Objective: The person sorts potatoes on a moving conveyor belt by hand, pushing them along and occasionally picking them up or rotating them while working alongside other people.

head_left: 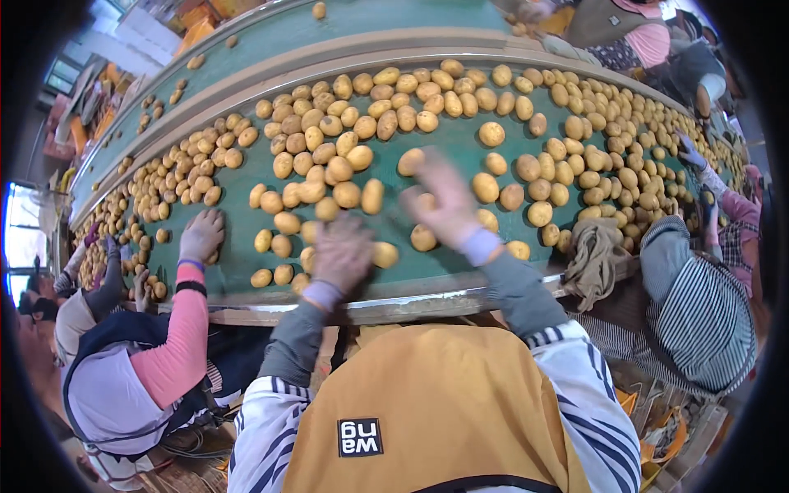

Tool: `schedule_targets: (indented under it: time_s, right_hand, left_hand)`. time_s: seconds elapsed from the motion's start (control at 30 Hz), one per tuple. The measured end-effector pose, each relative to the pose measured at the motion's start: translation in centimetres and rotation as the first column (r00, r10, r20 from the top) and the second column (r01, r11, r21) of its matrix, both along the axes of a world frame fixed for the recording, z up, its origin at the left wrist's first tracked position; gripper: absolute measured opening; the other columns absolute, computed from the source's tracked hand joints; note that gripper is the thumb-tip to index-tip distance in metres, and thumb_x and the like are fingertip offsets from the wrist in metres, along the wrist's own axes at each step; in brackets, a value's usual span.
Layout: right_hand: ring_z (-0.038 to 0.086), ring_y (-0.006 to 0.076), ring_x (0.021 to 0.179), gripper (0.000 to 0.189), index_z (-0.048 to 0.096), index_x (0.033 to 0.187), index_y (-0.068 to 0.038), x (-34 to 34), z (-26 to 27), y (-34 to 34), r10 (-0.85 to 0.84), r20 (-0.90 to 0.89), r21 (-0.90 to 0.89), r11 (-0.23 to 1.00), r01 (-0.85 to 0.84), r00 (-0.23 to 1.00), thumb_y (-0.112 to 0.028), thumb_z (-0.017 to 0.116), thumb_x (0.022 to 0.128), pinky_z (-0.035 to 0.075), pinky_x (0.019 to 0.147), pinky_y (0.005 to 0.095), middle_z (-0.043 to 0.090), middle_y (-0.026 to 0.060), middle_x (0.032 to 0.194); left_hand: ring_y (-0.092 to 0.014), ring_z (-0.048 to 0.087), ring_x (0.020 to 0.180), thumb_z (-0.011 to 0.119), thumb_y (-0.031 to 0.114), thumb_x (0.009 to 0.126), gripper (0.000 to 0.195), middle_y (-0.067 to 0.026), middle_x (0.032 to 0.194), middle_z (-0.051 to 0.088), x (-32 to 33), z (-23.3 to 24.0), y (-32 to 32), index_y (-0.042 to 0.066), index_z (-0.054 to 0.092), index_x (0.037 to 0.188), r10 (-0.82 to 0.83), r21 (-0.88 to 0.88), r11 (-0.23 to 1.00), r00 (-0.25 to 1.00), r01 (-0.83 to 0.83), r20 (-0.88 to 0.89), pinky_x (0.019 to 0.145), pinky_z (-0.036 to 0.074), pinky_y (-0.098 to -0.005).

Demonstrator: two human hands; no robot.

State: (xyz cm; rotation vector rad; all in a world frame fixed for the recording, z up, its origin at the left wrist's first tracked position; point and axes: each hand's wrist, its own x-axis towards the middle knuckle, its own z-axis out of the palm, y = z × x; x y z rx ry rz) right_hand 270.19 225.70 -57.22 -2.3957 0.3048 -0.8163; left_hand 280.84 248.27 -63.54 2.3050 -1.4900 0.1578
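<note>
A layer of yellow-brown potatoes point(346, 194) lies across a green conveyor belt point(234, 271) before me. My left hand point(342, 256), gloved and blurred, is palm down near the belt's front edge. Potatoes sit around its fingers, and one point(385, 254) lies just right of it; what is under the palm is hidden. Further right, my right hand point(449, 203) reaches over the belt, also blurred, thumb and fingers spread. At its fingertips is one potato point(409, 162), and another point(423, 238) rests below the thumb. No potato is plainly gripped in it.
A metal-edged wooden rim point(394, 307) borders the belt in front of me. On it at right hangs a brown cloth point(593, 262). A co-worker's gloved hand point(202, 237) works at left; a person in striped clothing point(699, 308) is at right. A second belt point(394, 21) runs behind.
</note>
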Motion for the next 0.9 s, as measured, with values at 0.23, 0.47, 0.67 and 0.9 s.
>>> schedule_targets:
  time_s: [0.23, 0.47, 0.67, 0.9]
  right_hand:
    - [0.054, 0.0342, 0.116, 0.065, 0.05, 0.132, -0.003, -13.8, 0.2, -16.4, -0.824, -0.257, -0.141, 0.548, 0.824, 0.504, -0.048, 0.055, 0.086, 0.042, 0.098, 0.0397, 0.054, 0.0216, 0.128]
    - [0.059, 0.0348, 0.106, 0.06, 0.055, 0.128, -0.015, 1.4, 4.3, -12.7, -0.773, -0.341, -0.267, 0.625, 0.733, 0.535, -0.054, 0.052, 0.082, 0.046, 0.091, 0.0437, 0.061, 0.0177, 0.118]
    - [0.058, 0.0356, 0.106, 0.058, 0.055, 0.127, -0.019, 15.7, 6.0, -3.1, -0.566, -0.44, -0.092, 0.8, 0.592, 0.697, -0.053, 0.053, 0.08, 0.045, 0.09, 0.0469, 0.06, 0.0185, 0.117]
    - [0.055, 0.037, 0.108, 0.058, 0.059, 0.121, -0.018, 22.7, 8.2, 8.7, -0.353, -0.535, -0.076, 0.925, 0.373, 0.767, -0.055, 0.056, 0.076, 0.046, 0.09, 0.0469, 0.056, 0.0207, 0.117]
  left_hand:
    - [-0.039, 0.048, 0.12, 0.059, 0.014, 0.079, 0.042, -0.0206, 0.127, 0.054, 3.8, 5.0, 3.5, 0.003, 0.057, 0.12, 0.345, -0.104, 0.912, 0.879, -0.397, -0.329, 0.102, 0.033, -0.0524]
    - [-0.033, 0.045, 0.128, 0.059, 0.019, 0.079, 0.042, -0.0117, 0.133, 0.053, -7.1, 6.4, -7.4, 0.012, 0.059, 0.12, -0.469, -0.137, 0.879, 0.878, 0.456, -0.091, 0.111, 0.02, -0.0579]
    - [-0.027, 0.04, 0.133, 0.051, 0.018, 0.084, 0.042, -0.0099, 0.134, 0.054, 5.1, 5.3, -6.0, 0.018, 0.056, 0.126, -0.111, 0.1, 0.99, 0.987, 0.1, 0.112, 0.11, 0.016, -0.062]
    - [-0.029, 0.03, 0.139, 0.048, 0.015, 0.083, 0.051, 0.002, 0.144, 0.045, 14.8, 6.6, 0.8, 0.021, 0.051, 0.134, 0.217, 0.276, 0.934, 0.974, -0.227, 0.067, 0.109, 0.006, -0.0672]
